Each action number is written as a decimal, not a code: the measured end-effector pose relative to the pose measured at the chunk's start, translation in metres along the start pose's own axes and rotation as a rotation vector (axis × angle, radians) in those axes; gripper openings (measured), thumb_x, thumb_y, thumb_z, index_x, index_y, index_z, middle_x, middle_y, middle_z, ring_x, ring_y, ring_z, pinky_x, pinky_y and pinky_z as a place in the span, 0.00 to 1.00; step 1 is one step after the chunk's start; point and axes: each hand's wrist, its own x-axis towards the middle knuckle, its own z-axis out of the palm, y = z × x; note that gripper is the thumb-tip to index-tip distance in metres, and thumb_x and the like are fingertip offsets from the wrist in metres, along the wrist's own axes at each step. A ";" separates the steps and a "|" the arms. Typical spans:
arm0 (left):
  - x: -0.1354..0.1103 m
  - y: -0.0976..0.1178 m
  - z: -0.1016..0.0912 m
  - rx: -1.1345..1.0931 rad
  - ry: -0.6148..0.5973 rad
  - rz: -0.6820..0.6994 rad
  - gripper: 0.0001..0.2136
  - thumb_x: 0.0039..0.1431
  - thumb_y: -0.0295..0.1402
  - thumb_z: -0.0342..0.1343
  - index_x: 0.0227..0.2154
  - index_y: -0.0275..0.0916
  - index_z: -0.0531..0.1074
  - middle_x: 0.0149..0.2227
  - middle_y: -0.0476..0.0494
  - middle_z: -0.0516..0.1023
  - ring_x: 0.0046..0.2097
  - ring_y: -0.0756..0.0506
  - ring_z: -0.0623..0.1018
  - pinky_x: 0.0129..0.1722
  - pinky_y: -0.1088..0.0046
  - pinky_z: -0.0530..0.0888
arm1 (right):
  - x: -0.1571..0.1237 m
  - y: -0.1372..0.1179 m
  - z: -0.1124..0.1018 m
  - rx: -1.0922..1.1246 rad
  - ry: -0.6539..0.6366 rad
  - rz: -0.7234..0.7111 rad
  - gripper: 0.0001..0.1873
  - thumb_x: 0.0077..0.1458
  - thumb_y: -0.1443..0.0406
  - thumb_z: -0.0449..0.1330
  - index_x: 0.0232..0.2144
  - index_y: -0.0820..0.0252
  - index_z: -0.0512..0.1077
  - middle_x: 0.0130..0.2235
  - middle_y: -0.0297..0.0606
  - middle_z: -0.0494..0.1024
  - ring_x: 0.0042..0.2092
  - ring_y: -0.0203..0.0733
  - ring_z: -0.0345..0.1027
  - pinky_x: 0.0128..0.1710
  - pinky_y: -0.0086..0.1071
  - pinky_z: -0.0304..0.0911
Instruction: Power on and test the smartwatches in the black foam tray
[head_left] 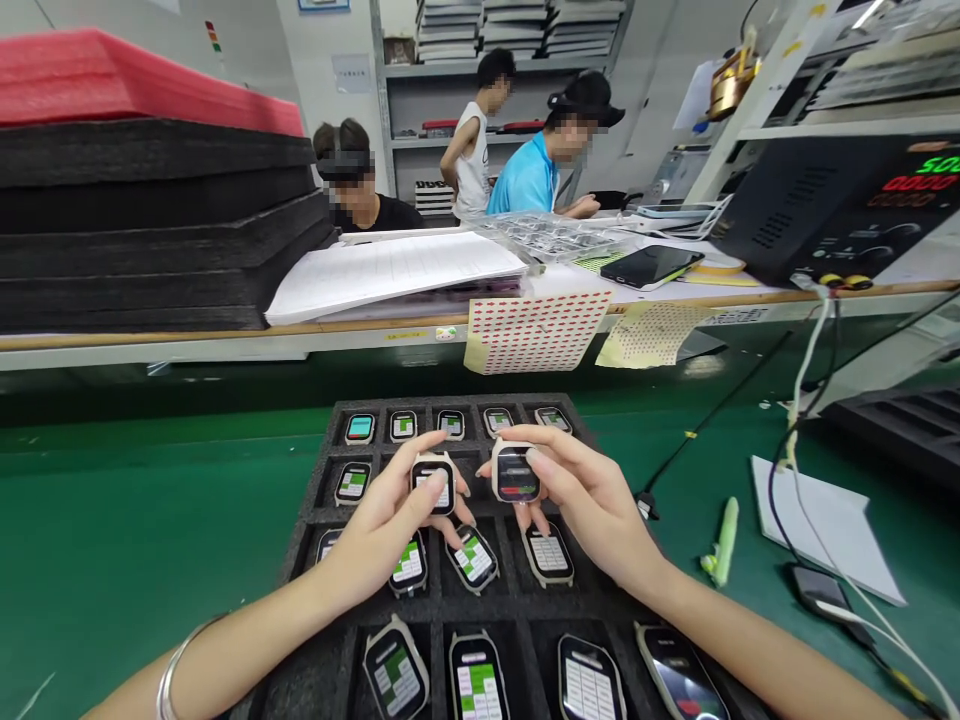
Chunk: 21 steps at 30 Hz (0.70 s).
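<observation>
Left fingers: closed around a white-screened watch in the head view, thumb across its display, the left hand toward 7 o'clock of the frame, a silver bangle at its wrist.
Right fingers: pinched on a dark-screened watch, red and green along its lower edge, thumb at the display's side; the right hand sits toward 5 o'clock.
Watches in hand: both held strapless above a black foam tray at 6 o'clock, near each other but apart.
Tray: watches lie in its compartments, five along the far row; a teal-screened watch occupies that row's left end. The hands hide some compartments.
Counter: on the green counter, a pale green pen and white paper lie toward 4 o'clock.
Shelf: beyond, a raised shelf carries red-topped black foam at 10 o'clock, a phone and a power supply, displays lit, at 2.
Background: three people work or stand between 11 and 1 o'clock, one in a blue shirt.
</observation>
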 end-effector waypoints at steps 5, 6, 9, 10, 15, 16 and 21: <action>0.000 0.000 -0.001 -0.029 -0.004 0.007 0.19 0.63 0.34 0.51 0.56 0.41 0.61 0.38 0.41 0.73 0.35 0.45 0.75 0.29 0.69 0.75 | -0.003 -0.001 0.000 0.028 -0.032 -0.002 0.14 0.60 0.60 0.57 0.47 0.57 0.70 0.30 0.37 0.75 0.22 0.36 0.68 0.19 0.27 0.64; 0.000 0.000 -0.002 -0.067 -0.009 0.006 0.20 0.62 0.34 0.51 0.57 0.41 0.60 0.39 0.40 0.73 0.36 0.44 0.75 0.30 0.68 0.75 | -0.004 -0.002 0.000 0.033 -0.046 -0.001 0.15 0.60 0.60 0.57 0.48 0.57 0.70 0.30 0.37 0.75 0.23 0.37 0.69 0.19 0.28 0.65; -0.001 0.001 -0.002 -0.139 -0.004 -0.016 0.25 0.57 0.32 0.52 0.59 0.41 0.58 0.42 0.39 0.74 0.40 0.41 0.75 0.34 0.64 0.74 | -0.005 -0.002 0.001 0.025 -0.087 0.022 0.18 0.58 0.61 0.60 0.50 0.57 0.69 0.33 0.38 0.76 0.24 0.37 0.70 0.20 0.28 0.65; -0.001 0.002 -0.001 -0.145 0.008 -0.024 0.27 0.56 0.31 0.52 0.59 0.41 0.58 0.42 0.39 0.74 0.40 0.41 0.75 0.35 0.63 0.73 | -0.005 -0.002 0.001 0.016 -0.091 0.032 0.18 0.57 0.61 0.60 0.50 0.57 0.69 0.34 0.38 0.76 0.24 0.36 0.69 0.20 0.27 0.65; -0.002 0.002 0.001 -0.174 0.028 -0.038 0.31 0.51 0.26 0.54 0.60 0.38 0.56 0.40 0.40 0.75 0.39 0.41 0.76 0.36 0.63 0.73 | -0.002 -0.001 0.002 -0.040 -0.027 0.030 0.14 0.56 0.62 0.62 0.45 0.57 0.71 0.30 0.35 0.76 0.20 0.32 0.66 0.18 0.25 0.63; -0.002 0.001 0.001 -0.181 0.024 -0.040 0.31 0.51 0.26 0.54 0.60 0.38 0.56 0.39 0.40 0.75 0.39 0.42 0.76 0.36 0.64 0.73 | -0.003 -0.004 0.003 -0.044 -0.021 0.018 0.13 0.56 0.63 0.62 0.45 0.57 0.71 0.30 0.35 0.76 0.20 0.32 0.66 0.18 0.25 0.64; -0.004 -0.001 0.002 -0.125 0.024 -0.047 0.25 0.60 0.31 0.54 0.60 0.42 0.57 0.41 0.40 0.75 0.39 0.42 0.76 0.37 0.65 0.74 | -0.033 -0.046 0.011 0.076 -0.240 -0.012 0.32 0.50 0.66 0.68 0.56 0.47 0.63 0.45 0.43 0.77 0.43 0.50 0.75 0.37 0.37 0.74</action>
